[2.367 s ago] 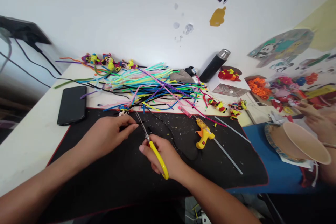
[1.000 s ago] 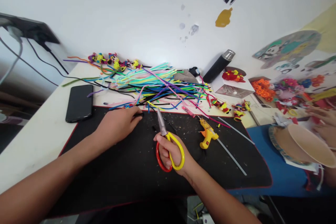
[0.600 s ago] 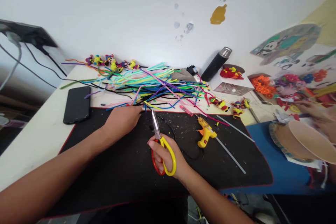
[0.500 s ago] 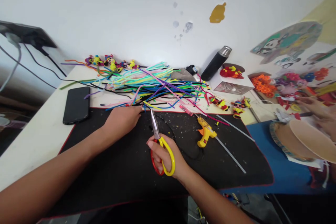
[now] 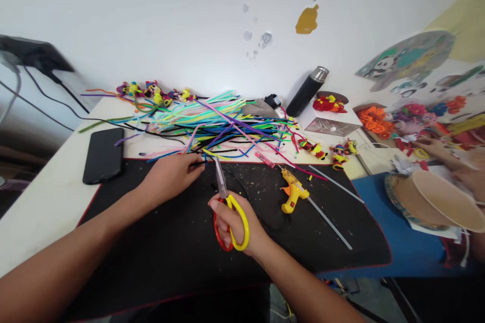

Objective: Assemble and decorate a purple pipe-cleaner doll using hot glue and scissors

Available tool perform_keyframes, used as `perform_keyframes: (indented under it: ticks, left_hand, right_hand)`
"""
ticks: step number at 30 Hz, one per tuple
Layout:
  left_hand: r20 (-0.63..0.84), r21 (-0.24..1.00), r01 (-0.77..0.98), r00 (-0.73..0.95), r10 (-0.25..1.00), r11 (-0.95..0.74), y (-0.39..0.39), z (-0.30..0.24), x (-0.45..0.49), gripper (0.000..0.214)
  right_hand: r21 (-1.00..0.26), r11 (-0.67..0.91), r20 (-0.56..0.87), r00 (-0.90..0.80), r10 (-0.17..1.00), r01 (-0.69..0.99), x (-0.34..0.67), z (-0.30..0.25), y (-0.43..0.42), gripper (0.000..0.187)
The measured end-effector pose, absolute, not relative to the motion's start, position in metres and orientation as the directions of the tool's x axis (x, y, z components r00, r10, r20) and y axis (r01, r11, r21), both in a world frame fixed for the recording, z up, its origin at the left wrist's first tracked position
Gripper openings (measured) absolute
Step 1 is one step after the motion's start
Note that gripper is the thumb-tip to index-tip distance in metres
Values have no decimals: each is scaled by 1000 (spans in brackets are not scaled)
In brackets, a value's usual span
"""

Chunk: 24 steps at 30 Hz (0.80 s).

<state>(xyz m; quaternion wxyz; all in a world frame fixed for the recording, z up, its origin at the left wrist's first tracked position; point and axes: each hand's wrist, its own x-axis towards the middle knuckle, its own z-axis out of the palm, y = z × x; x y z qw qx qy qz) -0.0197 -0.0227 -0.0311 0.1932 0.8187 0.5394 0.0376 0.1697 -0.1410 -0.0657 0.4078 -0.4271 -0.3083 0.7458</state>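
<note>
My right hand grips a pair of scissors with one yellow and one red handle loop, blades pointing away over the black mat. My left hand lies at the mat's far edge, its fingers pinched on a thin black pipe cleaner at the near side of a big heap of coloured pipe cleaners. The scissor tips are just right of my left fingertips.
A yellow glue gun and clear glue sticks lie on the mat's right. A black phone lies at left, a dark flask leans on the wall. Small pipe-cleaner figures sit behind. Another person's hands work at right.
My right hand turned the scissors so both handle loops show and the blades point away. My left hand slid from the mat's middle up to the edge of the pipe cleaner heap.
</note>
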Motion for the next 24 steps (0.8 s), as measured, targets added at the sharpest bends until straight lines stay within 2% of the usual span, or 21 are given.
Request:
perform_keyframes:
  ticks: [1, 3, 6, 13, 24]
  left_hand:
    - [-136, 475, 822, 422, 896, -315, -24, -29, -23, 45]
    - [-121, 636, 727, 424, 898, -258, -29, -24, -27, 49]
    - [-110, 713, 665, 417, 902, -221, -38, -17, -30, 49]
    - [-82, 724, 636, 464, 882, -267, -52, -12, -28, 40]
    - [-41, 581, 715, 504, 863, -389, -62, -11, -34, 38]
  right_hand:
    - [-811, -471, -383, -294, 876, -348, 170, -65, -139, 47]
    - [-822, -455, -378, -269, 886, -344, 171, -61, -134, 47]
    - [-840, -426, -372, -215, 903, -337, 170, -55, -126, 46]
    - [-878, -376, -331, -193, 924, -296, 164, -44, -112, 44]
    - [-887, -379, -331, -210, 920, -265, 157, -42, -107, 46]
